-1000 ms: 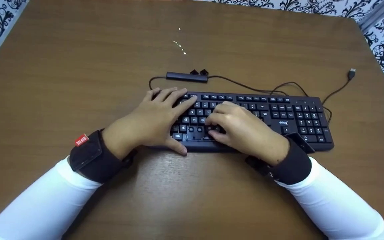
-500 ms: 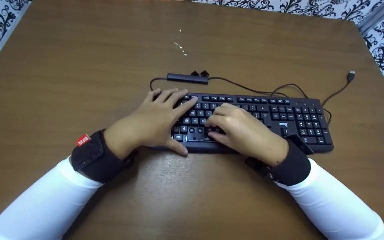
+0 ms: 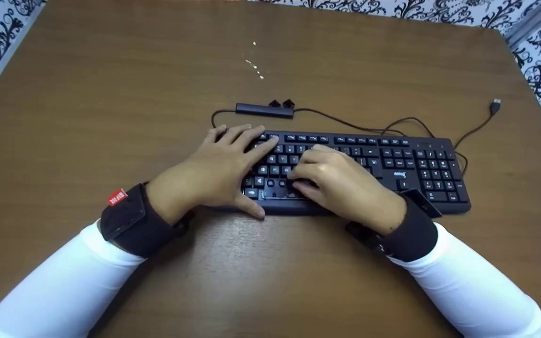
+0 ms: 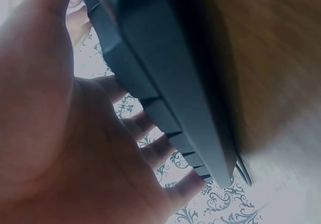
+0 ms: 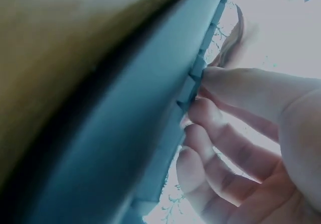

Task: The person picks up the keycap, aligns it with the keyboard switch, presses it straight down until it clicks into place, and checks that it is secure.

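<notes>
My left hand (image 3: 214, 171) flat on black keyboard (image 3: 392, 164), fingers spread, my right hand (image 3: 341, 180) fingers curled, tips pressing keys, brown worktop (image 3: 111, 94).

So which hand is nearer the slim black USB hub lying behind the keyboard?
Left. The left hand has fingertips just below the slim black USB hub; the right hand sits lower right.

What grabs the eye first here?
The black keyboard in the middle of the brown wooden table, with both hands on its left half: the left hand lies flat with fingers spread, the right hand has fingers curled onto the keys. Just behind it lies a slim black USB hub with two small loose black pieces, and a cable ends in an unplugged USB plug at the far right.
</notes>
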The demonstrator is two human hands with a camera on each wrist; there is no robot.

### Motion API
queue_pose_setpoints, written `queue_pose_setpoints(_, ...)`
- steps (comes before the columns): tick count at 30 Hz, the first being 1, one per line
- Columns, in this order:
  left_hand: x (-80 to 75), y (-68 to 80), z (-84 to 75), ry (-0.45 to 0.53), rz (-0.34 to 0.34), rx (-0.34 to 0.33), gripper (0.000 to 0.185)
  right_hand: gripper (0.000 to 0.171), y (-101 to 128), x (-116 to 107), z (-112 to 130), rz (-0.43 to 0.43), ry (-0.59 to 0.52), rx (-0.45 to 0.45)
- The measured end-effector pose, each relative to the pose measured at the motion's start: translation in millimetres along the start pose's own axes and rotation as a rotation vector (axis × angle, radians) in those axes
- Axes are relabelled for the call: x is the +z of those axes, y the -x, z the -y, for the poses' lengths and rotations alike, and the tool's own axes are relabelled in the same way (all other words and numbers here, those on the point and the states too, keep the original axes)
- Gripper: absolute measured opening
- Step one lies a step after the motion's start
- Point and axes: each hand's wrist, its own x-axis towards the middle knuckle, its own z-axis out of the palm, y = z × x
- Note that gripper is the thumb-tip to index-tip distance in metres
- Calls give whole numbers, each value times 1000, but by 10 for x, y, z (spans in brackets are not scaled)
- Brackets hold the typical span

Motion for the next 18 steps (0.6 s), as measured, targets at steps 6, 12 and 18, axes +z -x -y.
queue_pose_setpoints(6, -13, -14, -8, -3, -3, 3, 129, 9, -2, 2, 16, 9, 2, 10)
queue_pose_setpoints(12, -6, -6, 9, 6, -10, 1, 129, 7, -34, 8, 48, 15, 7, 26)
queue_pose_setpoints(18, 13, -4, 12, 16, -9, 5, 129, 8, -32, 13, 52, 23, 4, 21)
